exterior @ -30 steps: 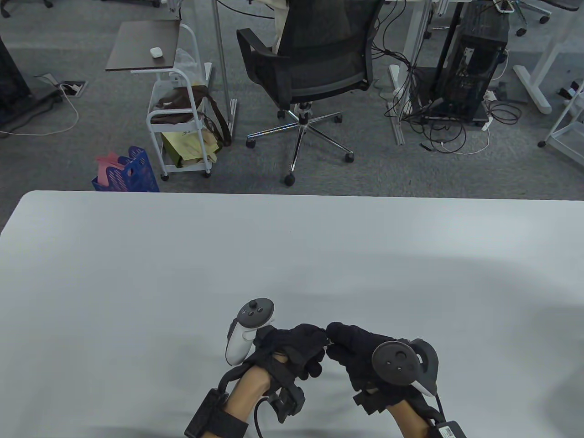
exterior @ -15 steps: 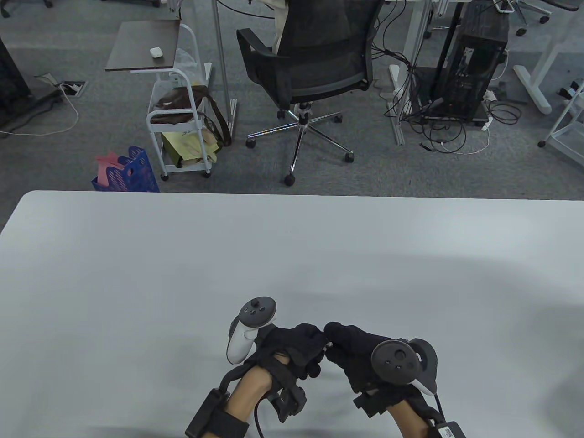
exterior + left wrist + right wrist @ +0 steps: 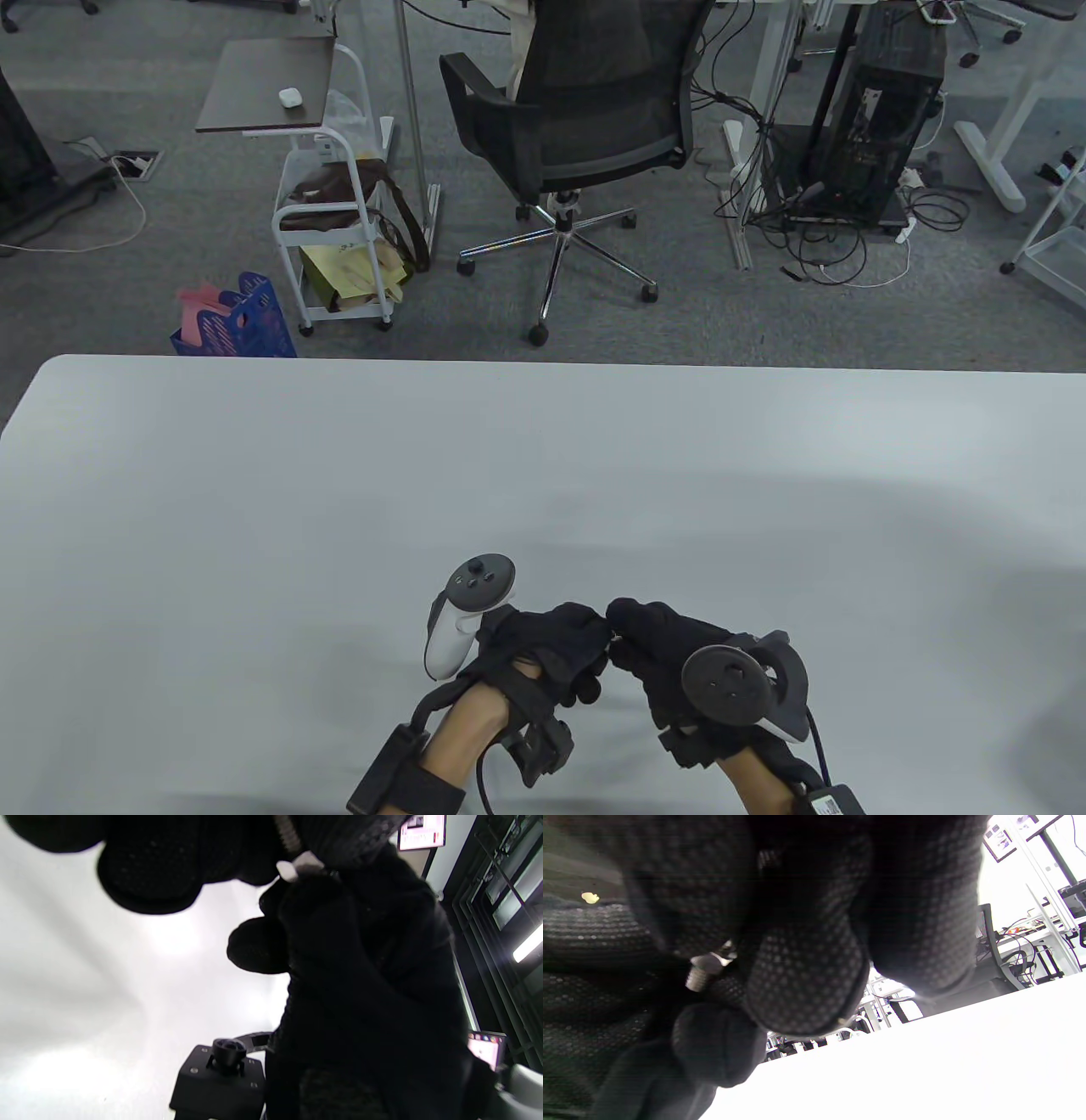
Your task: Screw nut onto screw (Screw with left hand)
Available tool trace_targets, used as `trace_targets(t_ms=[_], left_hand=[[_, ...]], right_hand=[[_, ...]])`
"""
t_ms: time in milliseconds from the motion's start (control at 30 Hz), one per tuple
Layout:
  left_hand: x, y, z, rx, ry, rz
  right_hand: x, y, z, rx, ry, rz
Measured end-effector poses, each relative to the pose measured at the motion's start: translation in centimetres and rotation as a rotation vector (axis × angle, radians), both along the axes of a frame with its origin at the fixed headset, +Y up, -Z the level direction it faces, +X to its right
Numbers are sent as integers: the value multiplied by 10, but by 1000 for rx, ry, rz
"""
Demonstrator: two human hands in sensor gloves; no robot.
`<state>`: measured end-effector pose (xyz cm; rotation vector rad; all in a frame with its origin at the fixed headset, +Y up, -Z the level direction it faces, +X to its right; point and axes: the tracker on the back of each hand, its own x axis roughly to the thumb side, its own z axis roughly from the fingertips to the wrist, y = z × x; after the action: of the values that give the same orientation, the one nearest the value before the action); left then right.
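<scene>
Both black-gloved hands meet fingertip to fingertip above white surface (image 3: 254, 509), near 6 o'clock edge. Right hand (image 3: 670, 654) pinches small grey threaded metal screw (image 3: 698, 978); left hand (image 3: 551, 645) pinches small pale nut (image 3: 297, 868). Parts tiny, rigid, probably slippery: grip nut's flats.
</scene>
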<state>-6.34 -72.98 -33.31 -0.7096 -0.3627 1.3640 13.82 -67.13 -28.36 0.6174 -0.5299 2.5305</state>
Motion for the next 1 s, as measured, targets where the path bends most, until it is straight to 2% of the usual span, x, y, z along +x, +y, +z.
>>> trace_targets(t_ms=[100, 233, 500, 633, 867, 1000], left_hand=[[-1, -1, 0, -17, -13, 25], [-2, -3, 0, -5, 45, 7], [0, -3, 0, -17, -11, 21], [-1, -4, 0, -1, 40, 1], [0, -4, 0, -23, -5, 6], [0, -4, 1, -9, 35, -6]], right_hand=[[1, 0, 0, -8, 0, -24], [2, -1, -2, -27, 2, -32], [3, -1, -2, -42, 7, -44], [3, -1, -3, -51, 10, -52], [2, -2, -3, -55, 11, -39], [4, -2, -3, -57, 10, -44]])
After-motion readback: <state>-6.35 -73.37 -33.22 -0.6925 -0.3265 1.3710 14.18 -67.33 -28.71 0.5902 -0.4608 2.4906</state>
